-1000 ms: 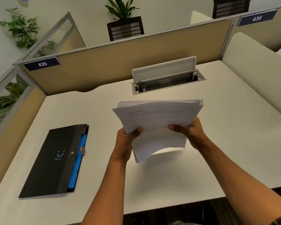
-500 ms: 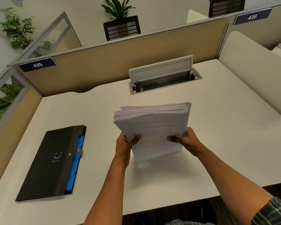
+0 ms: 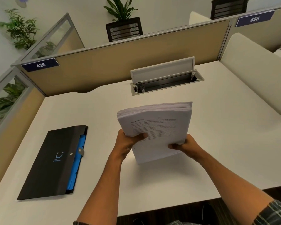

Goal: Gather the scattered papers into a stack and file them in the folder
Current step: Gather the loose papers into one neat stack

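Note:
A thick stack of printed white papers stands upright on its lower edge on the white desk, tilted back towards me. My left hand grips its left side, thumb across the front page. My right hand grips its lower right side. A black folder with blue dividers showing along its right edge lies flat and closed on the desk, to the left of my left arm.
An open cable tray with a raised lid is set into the desk behind the stack. Tan partition walls close off the back and left. A cream divider stands at the right. The desk's front edge runs under my forearms.
The stack has come lower, with its bottom edge now resting on the desk, and its sheets look more squared. Both hands kept their grip on its sides.

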Demonstrator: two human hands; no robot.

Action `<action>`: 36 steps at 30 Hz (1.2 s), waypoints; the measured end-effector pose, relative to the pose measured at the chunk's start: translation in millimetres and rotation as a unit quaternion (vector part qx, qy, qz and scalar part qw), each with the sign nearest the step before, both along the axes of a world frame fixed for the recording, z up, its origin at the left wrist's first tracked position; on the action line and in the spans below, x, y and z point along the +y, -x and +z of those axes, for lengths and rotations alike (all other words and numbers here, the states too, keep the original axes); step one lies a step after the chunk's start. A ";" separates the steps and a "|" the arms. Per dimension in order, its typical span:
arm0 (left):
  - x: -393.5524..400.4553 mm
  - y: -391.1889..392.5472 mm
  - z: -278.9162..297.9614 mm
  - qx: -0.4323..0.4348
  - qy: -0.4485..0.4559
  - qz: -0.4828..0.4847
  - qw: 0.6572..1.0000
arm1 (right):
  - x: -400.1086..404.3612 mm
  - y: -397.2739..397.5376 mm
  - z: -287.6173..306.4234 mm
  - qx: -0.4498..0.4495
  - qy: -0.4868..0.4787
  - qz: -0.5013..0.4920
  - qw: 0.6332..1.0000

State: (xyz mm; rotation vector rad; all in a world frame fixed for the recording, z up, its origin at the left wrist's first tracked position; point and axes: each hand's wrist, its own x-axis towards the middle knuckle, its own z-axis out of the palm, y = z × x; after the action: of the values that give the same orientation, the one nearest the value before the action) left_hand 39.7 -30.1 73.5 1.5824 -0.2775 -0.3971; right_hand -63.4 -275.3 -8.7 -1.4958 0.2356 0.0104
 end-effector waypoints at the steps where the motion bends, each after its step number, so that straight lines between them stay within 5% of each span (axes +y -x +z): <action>1: -2.4 1.1 2.2 -0.002 0.008 0.001 1.000 | 1.2 -1.6 5.0 -0.011 0.003 -0.002 1.000; 10: -8.3 6.0 31.2 -0.047 0.077 -0.014 0.996 | -2.9 -13.7 39.6 -0.081 0.054 -0.060 0.993; 21: -9.1 13.3 11.5 -0.039 -0.014 -0.022 0.999 | -7.0 4.2 13.6 0.016 0.089 -0.016 0.996; 31: -19.9 10.1 26.7 -0.043 0.011 0.001 0.999 | -16.1 -0.4 -12.0 0.048 0.134 0.011 0.990; 36: -22.1 8.9 21.4 0.014 0.053 0.100 0.993 | -16.7 3.4 -16.0 0.078 0.159 -0.042 0.983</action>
State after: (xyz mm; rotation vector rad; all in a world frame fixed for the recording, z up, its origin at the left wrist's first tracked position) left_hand 30.8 -52.2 94.9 1.4836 -0.1151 -0.2443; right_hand -66.8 -292.0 -24.7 -1.8048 0.4433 0.0233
